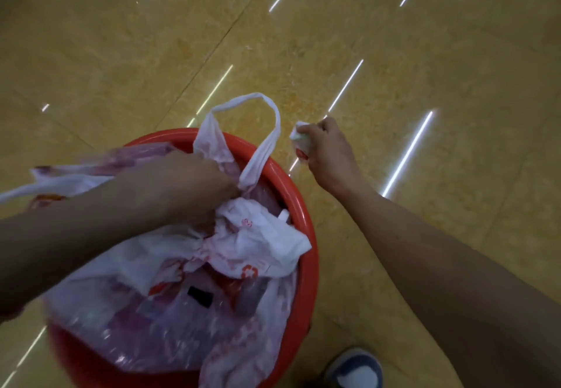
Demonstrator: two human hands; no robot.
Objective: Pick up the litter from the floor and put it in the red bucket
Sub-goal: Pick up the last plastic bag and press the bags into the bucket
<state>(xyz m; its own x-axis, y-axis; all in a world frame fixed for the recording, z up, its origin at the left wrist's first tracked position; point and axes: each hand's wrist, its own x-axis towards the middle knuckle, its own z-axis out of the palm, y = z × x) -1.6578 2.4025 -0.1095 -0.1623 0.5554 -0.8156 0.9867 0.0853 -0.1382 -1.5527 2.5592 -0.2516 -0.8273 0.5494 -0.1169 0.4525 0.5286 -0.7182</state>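
The red bucket (299,205) stands on the floor below me, stuffed with white and clear plastic bags (243,245). My left hand (194,181) reaches over the bucket's far side and grips the bunched plastic near a bag's looped handle (267,120). My right hand (326,151) hovers just right of the bucket rim, above the floor, holding a small crumpled white wrapper (299,141) with a red mark.
Glossy yellow floor tiles (394,53) with bright light reflections lie all around. My shoe (355,369), blue and white, stands at the bottom right beside the bucket. A bag's edge hangs over the bucket's left side (60,181).
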